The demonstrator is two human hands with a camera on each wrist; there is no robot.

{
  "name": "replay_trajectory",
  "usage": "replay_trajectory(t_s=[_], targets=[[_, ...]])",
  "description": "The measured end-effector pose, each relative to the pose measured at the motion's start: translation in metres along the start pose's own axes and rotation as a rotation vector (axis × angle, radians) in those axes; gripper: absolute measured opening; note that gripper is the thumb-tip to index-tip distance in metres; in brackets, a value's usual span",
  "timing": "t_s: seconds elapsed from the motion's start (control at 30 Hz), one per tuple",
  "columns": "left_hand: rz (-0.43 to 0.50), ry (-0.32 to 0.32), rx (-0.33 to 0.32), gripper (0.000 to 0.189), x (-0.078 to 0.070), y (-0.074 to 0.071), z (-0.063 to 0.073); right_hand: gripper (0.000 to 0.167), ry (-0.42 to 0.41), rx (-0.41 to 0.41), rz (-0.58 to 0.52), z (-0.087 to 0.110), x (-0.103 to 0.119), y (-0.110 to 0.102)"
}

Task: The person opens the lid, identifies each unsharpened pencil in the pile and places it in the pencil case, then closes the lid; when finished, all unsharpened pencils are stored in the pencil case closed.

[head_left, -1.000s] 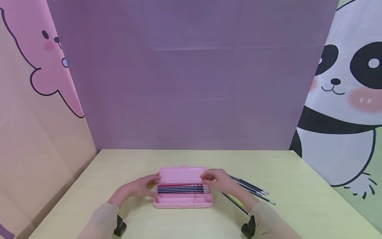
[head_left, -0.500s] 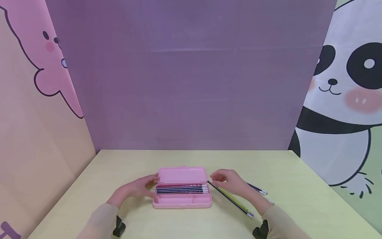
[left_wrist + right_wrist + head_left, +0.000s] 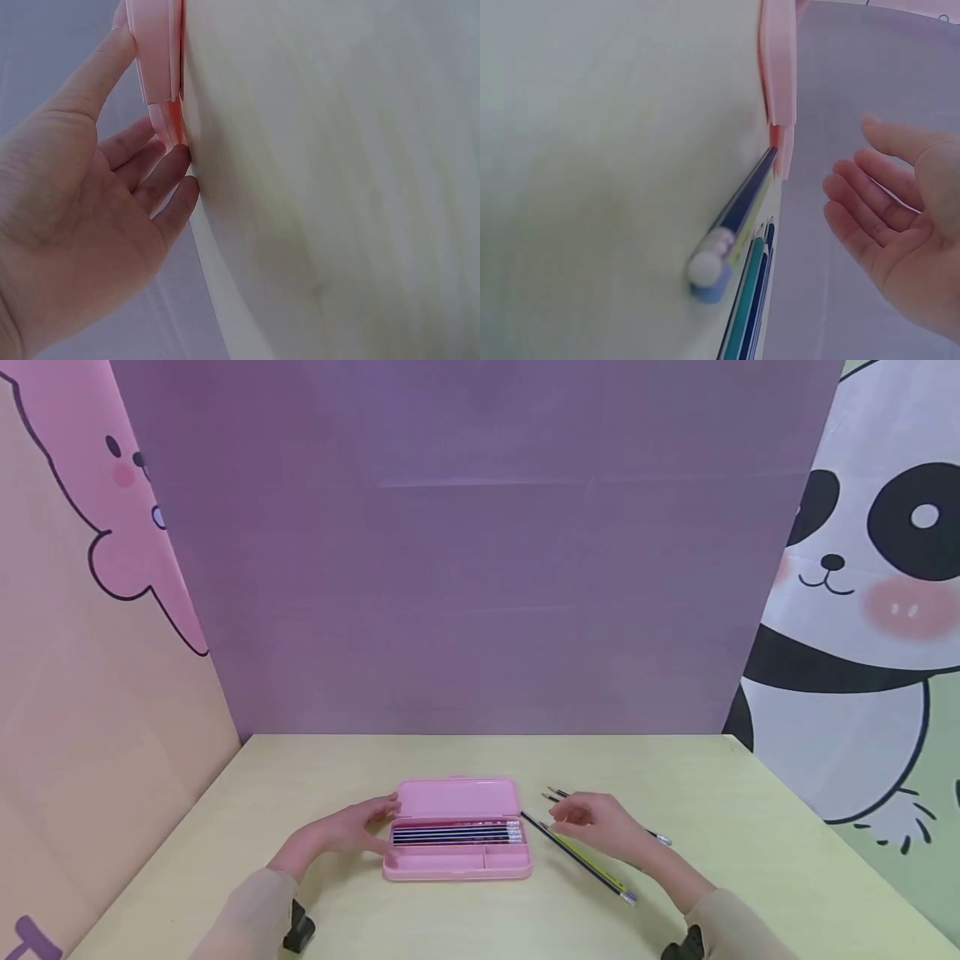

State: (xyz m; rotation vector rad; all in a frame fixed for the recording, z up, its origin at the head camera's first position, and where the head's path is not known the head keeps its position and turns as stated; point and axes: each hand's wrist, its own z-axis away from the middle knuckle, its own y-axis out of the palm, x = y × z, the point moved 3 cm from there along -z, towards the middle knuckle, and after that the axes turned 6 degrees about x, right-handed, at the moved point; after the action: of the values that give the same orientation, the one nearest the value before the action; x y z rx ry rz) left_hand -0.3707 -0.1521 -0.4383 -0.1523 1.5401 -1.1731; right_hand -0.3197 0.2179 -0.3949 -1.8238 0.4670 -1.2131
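A pink pencil case [image 3: 457, 863] lies with its lid [image 3: 457, 799] raised back, and several dark striped pencils [image 3: 456, 835] fill its rear compartment. At its left end, my left hand [image 3: 352, 828] rests with the thumb on the front part and fingers by the lid. In the left wrist view, the fingers of that left hand [image 3: 90, 195] look relaxed. Hovering over loose pencils right of the case, my right hand [image 3: 600, 822] holds nothing. A dark pencil [image 3: 742, 196] and a yellow-green pencil [image 3: 600, 870] slant beside the case. More pencils [image 3: 660, 837] are partly hidden behind the right hand.
The case and pencils lie on a pale wooden table [image 3: 337, 768]. Behind it stands a purple backdrop [image 3: 480, 610], with a printed panda [image 3: 847, 610] at the right and a pink cartoon figure [image 3: 112, 510] at the left.
My right hand has moved right, from the case's right end to over the loose pencils. The slanted dark and yellow-green pencils came into fuller view. My left hand has stayed put.
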Motion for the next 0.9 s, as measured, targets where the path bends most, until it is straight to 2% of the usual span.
replay_trajectory(t_s=[0.2,0.43,0.7,0.9], targets=[[-0.004,0.009,0.003,0.094,0.0,0.0,0.0,0.024,-0.009,0.015,-0.009,0.007,-0.003,0.002],[0.002,-0.008,-0.002,0.093,-0.001,0.0,0.0,0.025,0.009,0.05,-0.042,0.019,-0.007,0.004],[0.009,0.031,0.021,0.092,0.002,0.0,-0.003,0.018,-0.003,0.074,-0.014,0.027,-0.014,0.004],[0.0,0.034,0.015,0.092,0.003,0.0,-0.003,0.017,0.005,0.111,-0.045,0.031,-0.015,0.004]])
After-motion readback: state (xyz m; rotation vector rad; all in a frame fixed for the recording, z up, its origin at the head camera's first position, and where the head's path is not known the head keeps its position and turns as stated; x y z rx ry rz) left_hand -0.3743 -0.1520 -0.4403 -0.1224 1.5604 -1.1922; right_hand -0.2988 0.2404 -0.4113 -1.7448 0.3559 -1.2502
